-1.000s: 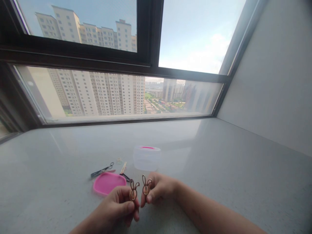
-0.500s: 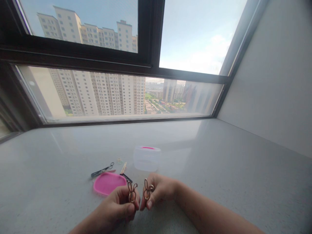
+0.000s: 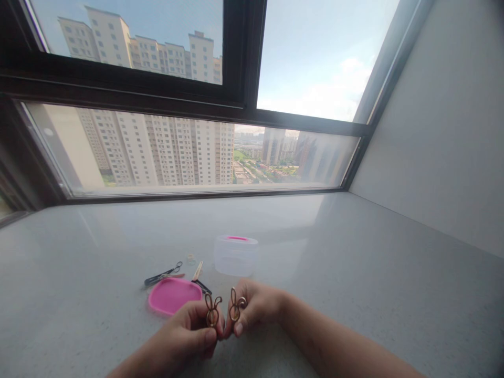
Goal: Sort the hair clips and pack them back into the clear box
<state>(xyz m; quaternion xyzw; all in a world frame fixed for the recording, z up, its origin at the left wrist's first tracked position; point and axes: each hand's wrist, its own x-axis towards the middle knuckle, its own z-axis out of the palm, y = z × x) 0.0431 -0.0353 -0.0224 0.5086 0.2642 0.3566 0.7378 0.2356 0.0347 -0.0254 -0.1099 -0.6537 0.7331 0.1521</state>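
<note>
**Wire rabbit clips gripped, pink lid off clear box**

One clip is pinched closed between the fingers of the left hand, the other by the right hand. Both are held just apart above the counter.

Worn on the person's head, the single camera looks forward over a counter toward a window, angled only gently down, so the upper half of the frame is filled by the glass and the towers far beyond it. The left hand and right hand sit nearest the lens, along the bottom edge. The wide lens bends straight lines and takes in a wall along the right side.
</note>
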